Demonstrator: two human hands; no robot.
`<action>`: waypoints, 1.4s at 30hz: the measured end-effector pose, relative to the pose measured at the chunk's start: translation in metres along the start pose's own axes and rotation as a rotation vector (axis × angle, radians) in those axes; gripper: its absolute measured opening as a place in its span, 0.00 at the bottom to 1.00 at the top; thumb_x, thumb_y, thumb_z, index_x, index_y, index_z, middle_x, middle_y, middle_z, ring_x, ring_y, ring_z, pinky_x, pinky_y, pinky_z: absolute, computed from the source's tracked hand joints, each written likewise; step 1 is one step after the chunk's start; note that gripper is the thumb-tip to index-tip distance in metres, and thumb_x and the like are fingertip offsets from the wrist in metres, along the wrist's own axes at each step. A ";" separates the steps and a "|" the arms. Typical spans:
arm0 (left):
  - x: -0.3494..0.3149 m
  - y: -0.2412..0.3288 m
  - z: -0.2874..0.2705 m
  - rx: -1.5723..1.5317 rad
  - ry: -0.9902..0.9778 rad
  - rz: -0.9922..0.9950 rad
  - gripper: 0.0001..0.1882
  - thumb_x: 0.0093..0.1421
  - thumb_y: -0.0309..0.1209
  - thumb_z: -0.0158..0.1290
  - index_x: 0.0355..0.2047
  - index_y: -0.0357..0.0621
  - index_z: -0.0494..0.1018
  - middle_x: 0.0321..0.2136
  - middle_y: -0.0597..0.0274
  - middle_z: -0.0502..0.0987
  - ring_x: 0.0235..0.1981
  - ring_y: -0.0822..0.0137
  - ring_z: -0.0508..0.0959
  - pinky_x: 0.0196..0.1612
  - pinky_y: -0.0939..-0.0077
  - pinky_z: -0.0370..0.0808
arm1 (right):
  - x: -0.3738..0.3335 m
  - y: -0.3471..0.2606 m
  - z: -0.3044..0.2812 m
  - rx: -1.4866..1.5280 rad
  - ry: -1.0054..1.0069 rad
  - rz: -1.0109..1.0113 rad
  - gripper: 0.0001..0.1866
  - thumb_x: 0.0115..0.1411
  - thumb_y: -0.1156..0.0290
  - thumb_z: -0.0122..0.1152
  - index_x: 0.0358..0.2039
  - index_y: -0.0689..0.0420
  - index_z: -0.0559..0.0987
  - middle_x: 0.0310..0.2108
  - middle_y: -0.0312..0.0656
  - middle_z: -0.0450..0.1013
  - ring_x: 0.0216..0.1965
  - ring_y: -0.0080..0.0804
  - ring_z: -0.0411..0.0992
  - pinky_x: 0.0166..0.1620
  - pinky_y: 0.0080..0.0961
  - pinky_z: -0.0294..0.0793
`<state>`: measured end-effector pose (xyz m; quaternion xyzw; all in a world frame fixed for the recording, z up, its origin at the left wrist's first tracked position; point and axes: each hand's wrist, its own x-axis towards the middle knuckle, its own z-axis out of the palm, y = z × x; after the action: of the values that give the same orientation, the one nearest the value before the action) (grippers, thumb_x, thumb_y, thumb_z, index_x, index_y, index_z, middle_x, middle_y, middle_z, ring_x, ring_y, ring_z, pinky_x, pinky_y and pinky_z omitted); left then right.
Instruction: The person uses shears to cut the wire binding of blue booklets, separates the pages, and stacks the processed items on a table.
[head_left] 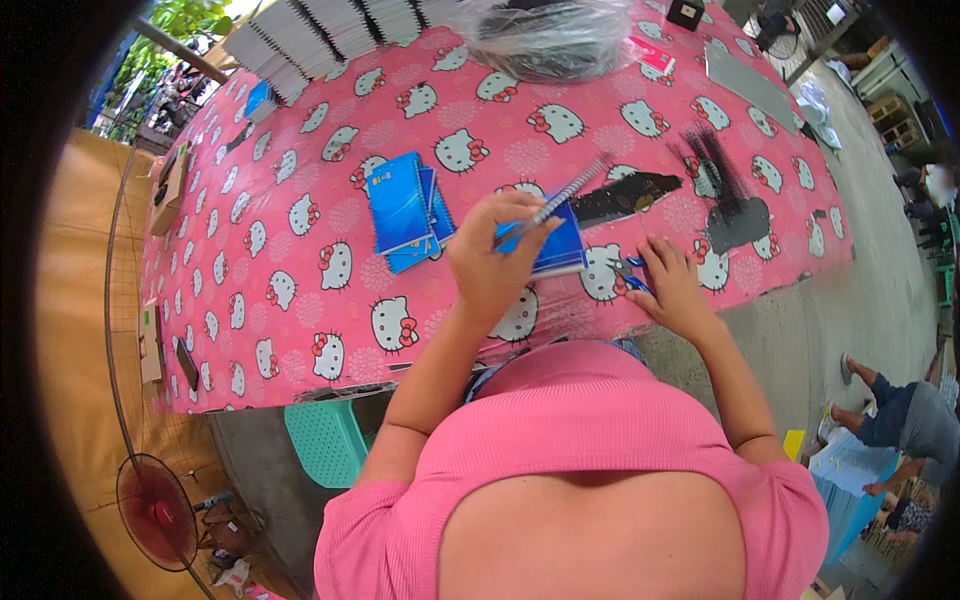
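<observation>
My left hand [500,245] is closed in a pinch around a spiral binding coil [583,183], whose free end sticks out up and to the right, slightly blurred. Beneath it lies a blue notebook [566,248], partly hidden by that hand. Near the table's front edge my right hand [680,288] has its thumb and fingers at the blue handles of small cutting pliers [630,275], with the jaws pointing toward the notebook. Left of my left hand lies a small stack of blue spiral notebooks [402,205].
A pink patterned cloth [400,290] covers the table. Black coils [722,170] lie at the right, near a grey sheet [750,85]. Spiral-bound stacks [320,40] and a plastic-wrapped black bundle [545,40] stand at the back. A green stool [325,440] is below; another person [925,420] is at the right.
</observation>
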<state>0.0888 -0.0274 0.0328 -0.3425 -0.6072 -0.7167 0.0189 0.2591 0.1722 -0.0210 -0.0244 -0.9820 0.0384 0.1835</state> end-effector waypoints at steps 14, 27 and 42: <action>-0.039 -0.008 0.001 0.372 -0.167 0.115 0.15 0.44 0.15 0.60 0.35 0.35 0.75 0.34 0.52 0.78 0.35 0.63 0.78 0.38 0.75 0.74 | 0.038 -0.052 -0.042 0.553 0.068 0.015 0.24 0.52 0.63 0.63 0.46 0.61 0.71 0.37 0.47 0.71 0.37 0.38 0.71 0.38 0.30 0.71; -0.044 -0.020 -0.014 0.483 -0.509 0.290 0.16 0.42 0.22 0.61 0.34 0.38 0.75 0.37 0.56 0.76 0.39 0.57 0.76 0.42 0.68 0.72 | 0.022 -0.005 -0.022 0.846 -0.498 0.164 0.18 0.63 0.64 0.47 0.49 0.62 0.69 0.43 0.47 0.69 0.44 0.35 0.69 0.45 0.30 0.67; -0.031 -0.019 -0.006 0.993 -0.750 0.219 0.43 0.36 0.22 0.58 0.57 0.57 0.63 0.59 0.64 0.61 0.58 0.58 0.61 0.59 0.54 0.53 | 0.084 0.037 0.015 0.144 -0.034 -0.107 0.20 0.55 0.53 0.56 0.44 0.50 0.74 0.39 0.40 0.68 0.42 0.40 0.65 0.45 0.37 0.63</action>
<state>0.1013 -0.0400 0.0008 -0.5811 -0.7941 -0.1747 0.0348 0.1771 0.2137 -0.0077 0.0420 -0.9795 0.0996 0.1700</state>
